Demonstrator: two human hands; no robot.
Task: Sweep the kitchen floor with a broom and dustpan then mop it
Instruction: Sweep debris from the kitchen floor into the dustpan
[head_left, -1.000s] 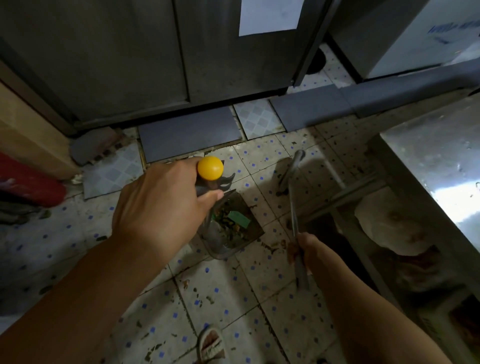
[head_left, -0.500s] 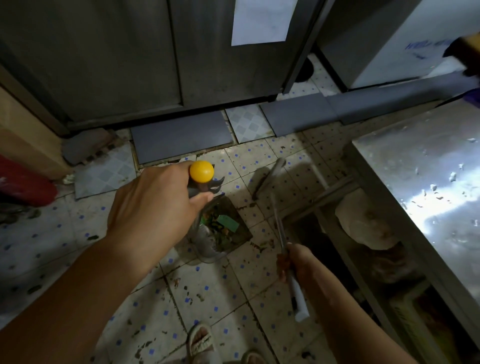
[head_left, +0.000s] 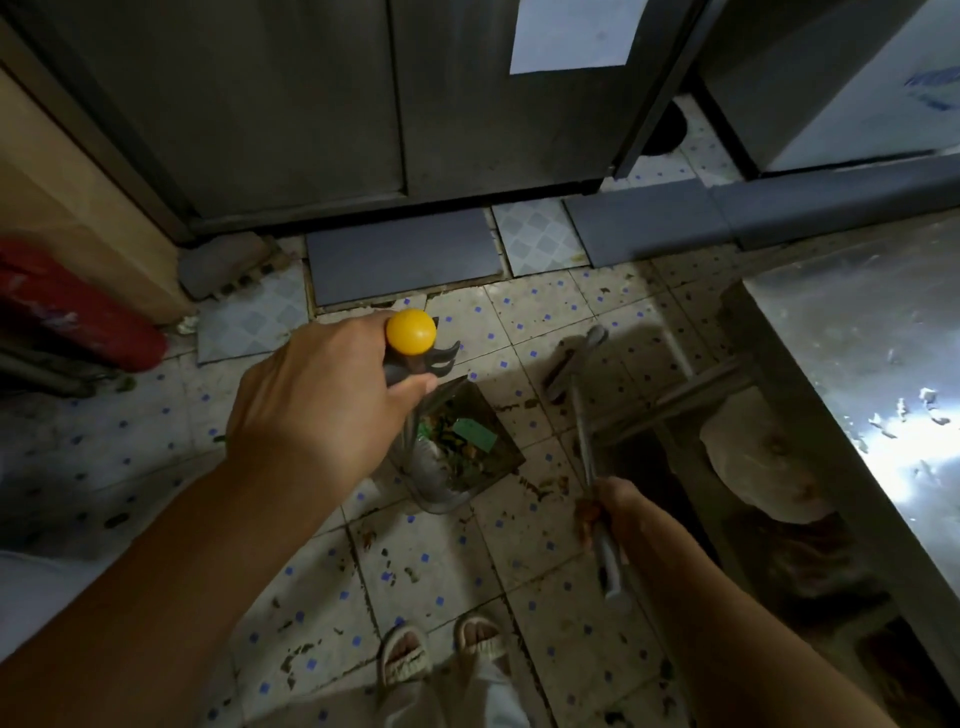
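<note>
Left hand (head_left: 317, 410) grips dustpan (head_left: 457, 447) handle; right hand (head_left: 615, 512) grips broom (head_left: 584, 415); broom swung nearer dustpan (sweeping unfinished); scraps remain on floor (head_left: 519, 561).

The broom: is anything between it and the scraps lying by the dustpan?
Nothing visible. The right hand grips the broom beside the dustpan; scraps lie on bare tile between them.

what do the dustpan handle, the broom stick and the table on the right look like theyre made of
Dustpan handle: likely plastic, with a glossy yellow knob over a dark matte grip, held by the left hand.
Broom stick: probably metal tube, thin and dull grey, gripped by the right hand.
Table: stainless steel by its look, brushed and reflecting a bright glare.
</note>
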